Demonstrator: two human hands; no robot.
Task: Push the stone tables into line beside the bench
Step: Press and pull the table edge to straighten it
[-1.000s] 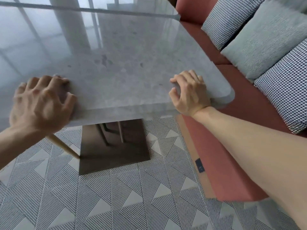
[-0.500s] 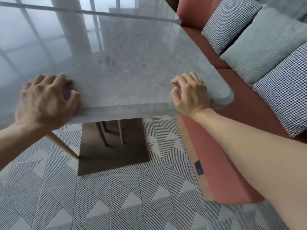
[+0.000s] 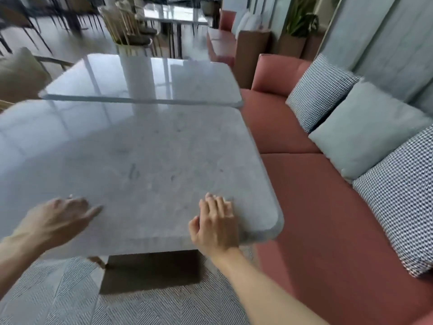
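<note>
A grey stone table (image 3: 145,160) with rounded corners stands right in front of me, its right edge next to the red bench (image 3: 311,202). A second stone table (image 3: 145,80) stands just behind it, their edges nearly touching and at a slight angle. My left hand (image 3: 58,221) lies on the near table's front left, fingers stretched forward, blurred. My right hand (image 3: 215,226) rests flat on the front right of the same top, fingers straight and together.
Three cushions lean on the bench back: a checked cushion (image 3: 318,92), a pale green cushion (image 3: 365,132) and another checked cushion (image 3: 403,198). The table's dark base plate (image 3: 150,273) sits on patterned carpet (image 3: 58,296). Chairs (image 3: 126,24) and another table stand farther back.
The view has lifted, bringing the second table and the room into sight. Both hands have gone from curled over the front edge to lying flatter on the top.
</note>
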